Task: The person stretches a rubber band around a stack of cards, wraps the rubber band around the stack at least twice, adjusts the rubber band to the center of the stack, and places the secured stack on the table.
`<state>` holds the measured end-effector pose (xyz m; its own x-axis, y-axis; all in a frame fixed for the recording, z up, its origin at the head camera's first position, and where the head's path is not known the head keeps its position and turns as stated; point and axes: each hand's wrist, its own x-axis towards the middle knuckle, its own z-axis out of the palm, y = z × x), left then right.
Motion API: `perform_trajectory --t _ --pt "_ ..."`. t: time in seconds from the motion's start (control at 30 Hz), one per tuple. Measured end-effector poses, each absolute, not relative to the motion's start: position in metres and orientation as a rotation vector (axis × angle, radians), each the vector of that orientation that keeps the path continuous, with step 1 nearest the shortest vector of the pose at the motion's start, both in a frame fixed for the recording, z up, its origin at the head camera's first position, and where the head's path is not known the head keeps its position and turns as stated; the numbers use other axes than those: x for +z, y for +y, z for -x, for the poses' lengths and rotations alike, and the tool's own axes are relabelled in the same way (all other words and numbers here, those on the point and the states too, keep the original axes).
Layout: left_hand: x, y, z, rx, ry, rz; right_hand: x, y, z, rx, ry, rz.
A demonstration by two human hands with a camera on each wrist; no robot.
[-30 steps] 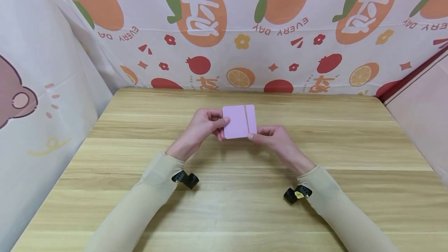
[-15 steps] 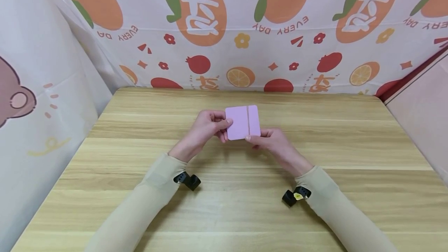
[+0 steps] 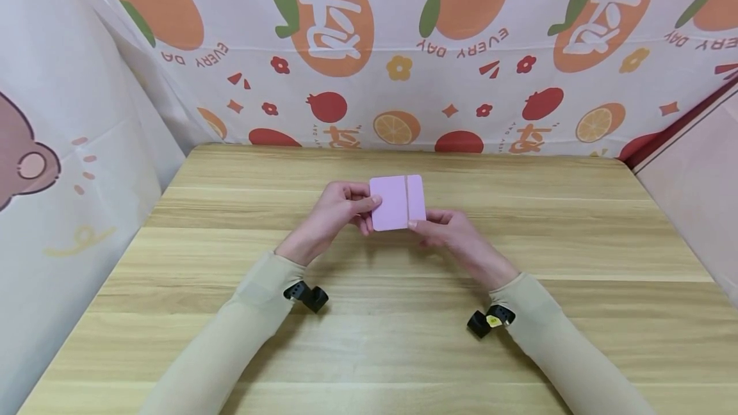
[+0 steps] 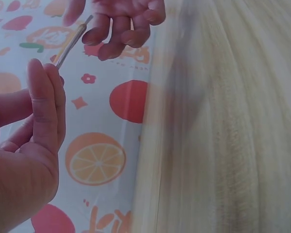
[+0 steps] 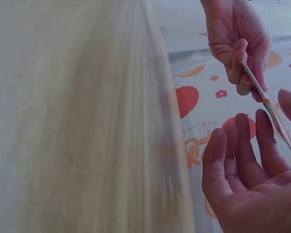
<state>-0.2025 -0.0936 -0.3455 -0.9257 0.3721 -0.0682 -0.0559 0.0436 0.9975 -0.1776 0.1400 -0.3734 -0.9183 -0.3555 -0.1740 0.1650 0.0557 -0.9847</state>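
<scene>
A thin lilac square with rounded corners (image 3: pixel 389 203) is held up above the table, with a narrow tan band around it towards its right side. My left hand (image 3: pixel 340 207) pinches its left edge, the thumb lying on the face towards me. At the lower right, my right hand (image 3: pixel 450 232) holds it with the thumb by the band and fingers behind. In the left wrist view, the square (image 4: pixel 72 43) shows edge-on between my left hand (image 4: pixel 29 131) and my right hand (image 4: pixel 123 24). The right wrist view also shows its thin edge (image 5: pixel 254 80); whether it opens cannot be told.
A wood-grain table (image 3: pixel 369 338) lies beneath both forearms. A fruit-print cloth (image 3: pixel 398 43) hangs along its far edge, and a pale cloth (image 3: pixel 86 146) hangs at the left. Small black cameras (image 3: pixel 311 296) sit on both wrists.
The lilac square and both hands shift slightly right, then a little back left. Its tilt changes slightly. Both hands keep hold, and the band stays around it.
</scene>
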Motion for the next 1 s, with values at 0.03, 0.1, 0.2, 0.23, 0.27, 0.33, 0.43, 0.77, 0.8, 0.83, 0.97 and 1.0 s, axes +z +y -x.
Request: perform_trajectory --t 0.03,0.1,0.2,0.23,0.27,0.33,0.43,0.77,0.8,0.83,0.97,1.0 --pt "-0.346 -0.093 0.202 1.948 2.015 -0.327 -0.372 0.141 0.177 -1.926 1.973 0.190" --pt "-0.346 -0.093 0.202 1.933 2.008 -0.339 -0.370 0.143 0.178 -1.937 1.985 0.187" --pt "-0.346 -0.092 0.201 1.901 2.002 -0.359 -0.368 0.147 0.180 -1.968 2.013 0.180" --pt "-0.346 -0.091 0.200 1.889 2.001 -0.363 -0.367 0.148 0.180 -1.986 2.020 0.178" --pt "-0.347 -0.091 0.200 1.877 2.000 -0.366 -0.367 0.149 0.181 -2.002 2.037 0.175" --pt "-0.347 -0.091 0.200 1.854 1.999 -0.372 -0.366 0.151 0.182 -2.039 2.066 0.165" --pt "-0.347 -0.090 0.200 1.825 1.987 -0.385 -0.365 0.152 0.184 -2.081 2.103 0.151" --pt "-0.348 -0.088 0.199 1.764 1.964 -0.429 -0.364 0.153 0.183 -2.139 2.182 0.217" --pt "-0.348 -0.088 0.199 1.759 1.960 -0.432 -0.364 0.153 0.183 -2.137 2.192 0.221" --pt "-0.348 -0.088 0.199 1.754 1.957 -0.432 -0.365 0.153 0.183 -2.134 2.200 0.220" --pt "-0.348 -0.088 0.197 1.729 1.949 -0.437 -0.367 0.152 0.184 -2.129 2.208 0.247" --pt "-0.348 -0.088 0.197 1.723 1.949 -0.436 -0.368 0.151 0.184 -2.125 2.211 0.252"
